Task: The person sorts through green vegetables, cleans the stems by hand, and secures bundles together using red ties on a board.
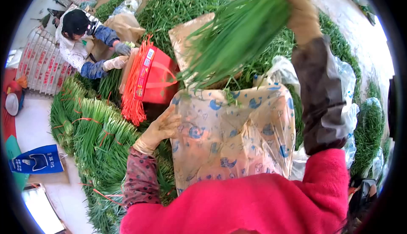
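High at the upper right, my right hand point(299, 13), in a tan glove, is closed round a bunch of long green leafy stalks point(241, 35), which hangs down to the left, blurred by motion. My left hand point(163, 128), in a pale glove, lies with fingers spread on the left edge of a plastic sheet with blue prints point(229, 136) that covers my lap. Left of that hand are tied green bundles point(104, 128). A red box point(159, 79) with orange strings point(137, 85) over its side stands just beyond my left hand.
A co-worker point(80, 39) in a dark cap and gloves sits at the upper left, beside stacked white crates point(44, 62). Loose greens point(182, 5) are heaped ahead, near a board point(182, 37). Plastic bags point(347, 90) and more greens point(369, 132) lie at the right.
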`<action>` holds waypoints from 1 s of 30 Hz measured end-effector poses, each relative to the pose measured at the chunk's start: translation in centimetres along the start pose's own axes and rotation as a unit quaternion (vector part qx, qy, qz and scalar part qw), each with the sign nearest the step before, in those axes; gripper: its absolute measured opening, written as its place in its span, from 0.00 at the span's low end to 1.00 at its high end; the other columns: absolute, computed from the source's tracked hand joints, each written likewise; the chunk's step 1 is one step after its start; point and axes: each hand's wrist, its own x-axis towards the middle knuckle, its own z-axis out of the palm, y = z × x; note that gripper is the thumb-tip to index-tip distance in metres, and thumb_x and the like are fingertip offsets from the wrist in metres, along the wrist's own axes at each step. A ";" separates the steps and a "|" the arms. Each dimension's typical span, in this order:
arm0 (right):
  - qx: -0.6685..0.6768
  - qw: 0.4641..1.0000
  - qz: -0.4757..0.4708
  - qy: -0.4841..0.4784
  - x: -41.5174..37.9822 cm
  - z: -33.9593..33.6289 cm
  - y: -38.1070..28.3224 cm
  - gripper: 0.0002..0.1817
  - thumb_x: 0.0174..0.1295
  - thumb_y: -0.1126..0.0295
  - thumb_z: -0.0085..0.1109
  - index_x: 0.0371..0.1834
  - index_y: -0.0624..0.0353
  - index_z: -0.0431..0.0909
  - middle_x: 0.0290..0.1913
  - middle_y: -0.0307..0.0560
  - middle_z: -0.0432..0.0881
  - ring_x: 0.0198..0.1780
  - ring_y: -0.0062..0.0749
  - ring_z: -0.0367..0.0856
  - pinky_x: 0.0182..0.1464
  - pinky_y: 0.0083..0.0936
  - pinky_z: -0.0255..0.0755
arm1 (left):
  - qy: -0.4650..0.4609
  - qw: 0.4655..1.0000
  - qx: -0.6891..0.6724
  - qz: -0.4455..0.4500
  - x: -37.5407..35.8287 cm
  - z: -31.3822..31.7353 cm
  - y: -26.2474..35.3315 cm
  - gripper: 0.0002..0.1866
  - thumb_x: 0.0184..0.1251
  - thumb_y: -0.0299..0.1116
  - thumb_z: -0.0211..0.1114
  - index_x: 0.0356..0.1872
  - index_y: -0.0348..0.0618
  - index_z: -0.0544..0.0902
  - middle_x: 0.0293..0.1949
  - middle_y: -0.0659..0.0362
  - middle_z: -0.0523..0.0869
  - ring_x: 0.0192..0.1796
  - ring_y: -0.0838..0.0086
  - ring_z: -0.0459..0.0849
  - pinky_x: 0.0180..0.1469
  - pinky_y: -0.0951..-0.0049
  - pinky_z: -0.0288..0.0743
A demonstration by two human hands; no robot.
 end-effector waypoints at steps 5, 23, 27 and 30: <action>-0.180 0.982 -0.057 0.000 2.2 2.4 -1.3 0.24 0.55 0.67 0.71 0.54 0.61 0.77 0.44 0.45 0.84 0.42 0.29 0.84 0.45 0.24 0.81 | -0.074 0.993 0.090 0.030 0.4 -2.5 3.0 0.52 0.52 0.17 0.67 0.77 0.56 0.49 0.64 0.54 0.71 0.63 0.64 0.74 0.57 0.66 0.75; -0.239 0.942 0.222 -0.080 -8.3 14.8 0.6 0.25 0.51 0.60 0.70 0.52 0.57 0.81 0.43 0.47 0.86 0.43 0.28 0.85 0.49 0.24 0.78 | -0.181 0.949 -0.154 0.207 9.8 10.6 6.2 0.40 0.52 0.42 0.73 0.66 0.39 0.66 0.53 0.54 0.80 0.51 0.63 0.83 0.55 0.63 0.79; -0.326 0.926 0.169 -0.091 -8.8 15.9 2.5 0.28 0.50 0.54 0.65 0.57 0.49 0.80 0.47 0.49 0.85 0.49 0.35 0.84 0.57 0.27 0.74 | -0.195 0.933 -0.170 0.250 10.2 10.0 4.5 0.41 0.50 0.43 0.74 0.65 0.38 0.67 0.52 0.54 0.81 0.51 0.64 0.83 0.55 0.63 0.78; -0.427 0.884 0.136 -0.136 -8.0 16.7 2.9 0.25 0.48 0.55 0.67 0.49 0.56 0.82 0.40 0.52 0.84 0.46 0.42 0.83 0.50 0.29 0.75 | -0.160 0.939 -0.188 0.240 10.5 10.5 4.1 0.38 0.50 0.42 0.73 0.62 0.37 0.70 0.51 0.54 0.82 0.50 0.64 0.84 0.54 0.63 0.79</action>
